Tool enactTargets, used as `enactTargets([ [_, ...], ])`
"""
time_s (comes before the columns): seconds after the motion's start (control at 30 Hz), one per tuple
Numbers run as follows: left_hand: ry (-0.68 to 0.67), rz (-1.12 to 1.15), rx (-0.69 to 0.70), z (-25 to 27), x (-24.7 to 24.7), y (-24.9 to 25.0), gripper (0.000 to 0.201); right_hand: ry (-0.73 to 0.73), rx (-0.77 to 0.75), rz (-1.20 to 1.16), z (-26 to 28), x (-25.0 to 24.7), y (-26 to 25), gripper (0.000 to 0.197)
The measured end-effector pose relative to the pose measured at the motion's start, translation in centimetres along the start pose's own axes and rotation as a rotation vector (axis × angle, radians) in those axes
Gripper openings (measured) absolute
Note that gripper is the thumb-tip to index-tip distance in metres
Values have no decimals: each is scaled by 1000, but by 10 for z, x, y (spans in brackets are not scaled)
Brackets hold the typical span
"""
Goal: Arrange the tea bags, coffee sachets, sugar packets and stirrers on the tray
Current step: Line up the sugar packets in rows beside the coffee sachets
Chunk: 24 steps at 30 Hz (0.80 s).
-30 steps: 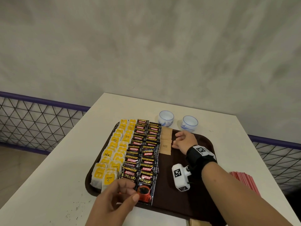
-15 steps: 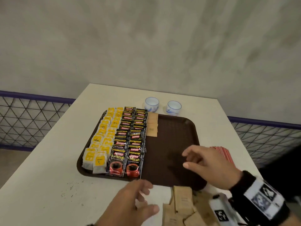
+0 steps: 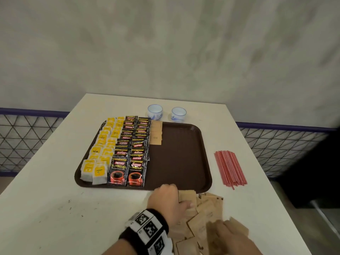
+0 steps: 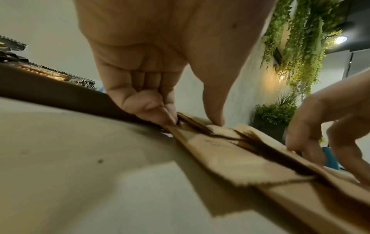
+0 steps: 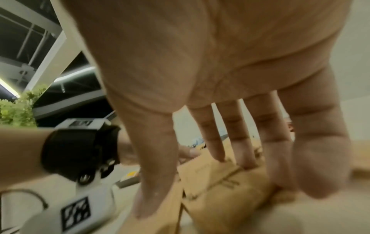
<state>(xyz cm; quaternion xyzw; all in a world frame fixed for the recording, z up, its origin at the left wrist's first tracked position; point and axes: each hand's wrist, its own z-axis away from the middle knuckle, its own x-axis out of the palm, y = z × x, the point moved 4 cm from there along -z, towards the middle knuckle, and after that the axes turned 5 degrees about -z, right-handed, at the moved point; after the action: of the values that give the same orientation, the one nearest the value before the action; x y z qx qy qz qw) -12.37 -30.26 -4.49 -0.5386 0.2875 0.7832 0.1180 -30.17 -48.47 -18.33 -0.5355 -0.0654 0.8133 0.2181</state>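
Where sachets read "KOPIKO SUPREMO", one yellow "TEA" tag.

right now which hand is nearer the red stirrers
Right. The right hand is over the sugar packets, below the stirrers; the left hand is on the pile's other side, farther left.
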Motion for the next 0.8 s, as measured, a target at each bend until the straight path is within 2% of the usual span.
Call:
enactTargets([
  [0.03,-2,-11,-17,-1,0,1,51,-55,93,-11,19,-36,-57,54],
  [0.07,-4,-12,-29,-1,0,2,51,-8,124,-99,30,-67,-105,47],
  [0.1,-3,-7,-38,-1,0,2,49,12,228,-77,44,-89,-125,49],
  [0.13,-2,10,-49,-1,0,1,47,98,75,36,33,-79,-129,54],
  [0.17,0,35,-59,-2,1,0,43,134,143,-132,35,-82,-129,57],
  [0.2,-1,65,-65,-1,1,-2,39,117,178,-169,38,-86,-134,59],
  [0.23,4,96,-69,-2,0,-5,35,127,139,-219,36,-86,-133,59],
  [0.33,9,198,-46,0,-4,-14,25,139,113,-202,42,-96,-139,54],
  [0.47,2,480,8,12,-13,-34,7,178,141,-299,50,-113,-133,50],
  [0.57,-4,722,82,27,-27,-40,3,282,70,-614,56,-132,-141,35],
  [0.63,-5,869,133,40,-40,-38,5,304,-28,-768,54,-141,-153,30],
  [0.7,1,983,180,50,-51,-35,17,308,-112,-830,49,-148,-168,27],
  [0.8,-3,1053,241,62,-60,-31,27,357,-198,-939,40,-154,-182,20],
])
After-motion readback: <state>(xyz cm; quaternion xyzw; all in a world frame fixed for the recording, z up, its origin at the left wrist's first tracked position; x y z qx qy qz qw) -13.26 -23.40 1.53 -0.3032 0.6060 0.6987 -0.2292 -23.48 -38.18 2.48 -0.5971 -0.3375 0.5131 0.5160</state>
